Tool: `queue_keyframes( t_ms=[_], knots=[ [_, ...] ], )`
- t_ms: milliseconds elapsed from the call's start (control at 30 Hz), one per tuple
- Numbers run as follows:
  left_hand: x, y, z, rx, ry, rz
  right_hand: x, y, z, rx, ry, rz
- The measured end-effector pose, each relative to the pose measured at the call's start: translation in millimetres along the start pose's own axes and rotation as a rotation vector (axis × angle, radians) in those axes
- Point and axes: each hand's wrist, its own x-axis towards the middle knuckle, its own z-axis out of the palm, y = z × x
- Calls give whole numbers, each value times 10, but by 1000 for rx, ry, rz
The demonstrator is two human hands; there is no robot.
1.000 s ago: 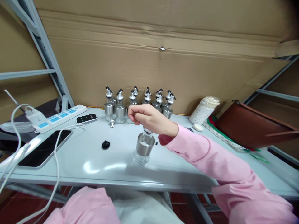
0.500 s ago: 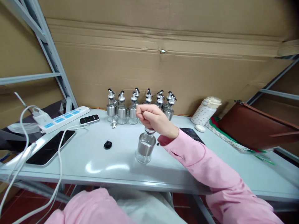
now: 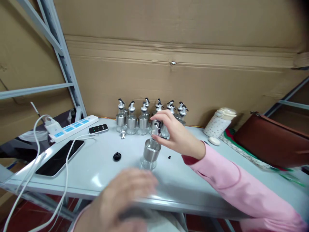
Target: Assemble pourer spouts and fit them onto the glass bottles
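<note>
A glass bottle with a steel band and a pour spout stands upright in the middle of the grey table. My right hand hovers just behind its spout, fingers spread and loosely curved, touching or nearly touching the top. My left hand rises at the table's near edge, blurred by motion; its fingers cannot be read. A small black stopper lies left of the bottle. A tiny black bit lies to its right.
Several matching spouted bottles stand in rows against the cardboard wall. A loose spout, a phone, a small black device, a power strip with white cables, a white flask and a brown bag surround the work area.
My right hand has opened and drawn back off the bottle's top, showing the spout. My left hand has come up into view at the near edge. The camera shifted slightly.
</note>
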Motion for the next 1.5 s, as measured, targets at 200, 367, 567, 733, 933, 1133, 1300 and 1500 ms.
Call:
queue_keyframes(
  t_ms=[200, 367, 567, 733, 933, 1133, 1300, 1500],
  knots=[
    [231, -864, 15, 363, 237, -535, -9, 91, 115, -330, -101, 2],
    [135, -1099, 53, 301, 199, -520, 356, 251, 301, -303, -171, -8],
    [179, -1018, 10, 294, 175, -511, 767, 231, 415, -543, -238, -93],
    [187, -1022, 19, 310, 160, -521, 919, 328, 539, -750, -144, -187],
    [173, -1065, 25, 331, 139, -507, 1096, 493, 706, -860, -106, -192],
    [150, -1127, 64, 306, 258, -501, 1266, 630, 903, -907, -69, -116],
    [154, -1084, 11, 333, 277, -572, 1119, 555, 1022, -826, 13, -90],
    [204, -991, -46, 259, 215, -524, 625, 361, 999, -618, -269, -36]
  ],
)
